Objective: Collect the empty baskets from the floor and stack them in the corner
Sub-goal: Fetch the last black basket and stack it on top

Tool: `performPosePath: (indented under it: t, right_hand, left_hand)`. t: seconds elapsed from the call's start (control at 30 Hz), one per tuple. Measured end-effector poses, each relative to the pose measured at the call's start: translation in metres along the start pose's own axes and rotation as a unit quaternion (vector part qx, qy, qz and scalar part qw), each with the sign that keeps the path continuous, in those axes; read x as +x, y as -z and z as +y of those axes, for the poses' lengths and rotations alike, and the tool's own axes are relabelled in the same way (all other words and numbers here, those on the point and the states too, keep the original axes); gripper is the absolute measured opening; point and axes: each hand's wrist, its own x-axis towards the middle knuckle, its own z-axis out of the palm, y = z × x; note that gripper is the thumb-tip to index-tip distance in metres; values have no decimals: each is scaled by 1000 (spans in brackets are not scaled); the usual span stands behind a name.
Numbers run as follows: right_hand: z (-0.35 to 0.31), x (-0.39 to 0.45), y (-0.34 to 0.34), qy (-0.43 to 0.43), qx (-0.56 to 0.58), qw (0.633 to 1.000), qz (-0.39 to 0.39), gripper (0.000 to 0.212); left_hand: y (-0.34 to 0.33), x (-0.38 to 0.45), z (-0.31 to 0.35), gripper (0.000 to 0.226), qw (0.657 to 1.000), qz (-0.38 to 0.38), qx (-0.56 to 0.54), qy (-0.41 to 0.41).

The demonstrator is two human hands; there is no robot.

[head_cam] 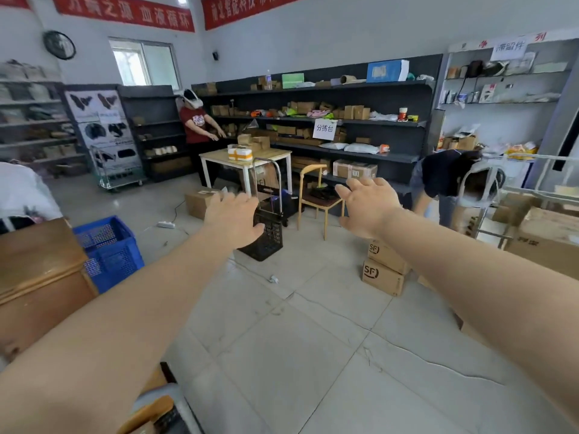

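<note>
Both arms are reaching out ahead over the floor (313, 324), and neither hand is holding anything. The left hand (233, 219) is spreading its fingers (249, 203) wide, and the right hand (366, 208) is doing the same, palm turned forward.

The black basket (266, 236) is sitting on the floor just beyond the left fingers, its near edge hidden behind them; whether they are touching it cannot be told. A blue basket (108, 250) is standing on the floor well to the left of the left fingers, beside a brown cabinet (37, 270).

Judging from this, the grasp on the black basket is not yet made. A folding trolley (266, 183) is standing right behind that basket, so fingers going in too far could be snagging its frame or pulling it along. The wooden chair (319, 198) between the two hands' fingertips and the two stacked cartons (383, 267) below the right fingers are crowding the path, and a bending person (438, 180) beyond the right fingers could be getting bumped while the basket is being carried off.
</note>
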Motion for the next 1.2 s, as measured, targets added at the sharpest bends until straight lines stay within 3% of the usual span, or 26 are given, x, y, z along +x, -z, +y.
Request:
performPosePath:
  t: [0.33, 0.93, 1.2]
  right_hand:
    - [23, 188, -79, 54, 16, 998, -7, 65]
    - [-25, 545, -191, 73, 51, 996, -3, 62]
    - [-59, 715, -245, 125, 97, 987, 7, 64]
  left_hand:
    - [-73, 156, -22, 57, 998, -30, 17, 44]
    - [-217, 456, -136, 55, 996, -39, 3, 86]
    - [-295, 575, -194, 52, 985, -89, 11, 147]
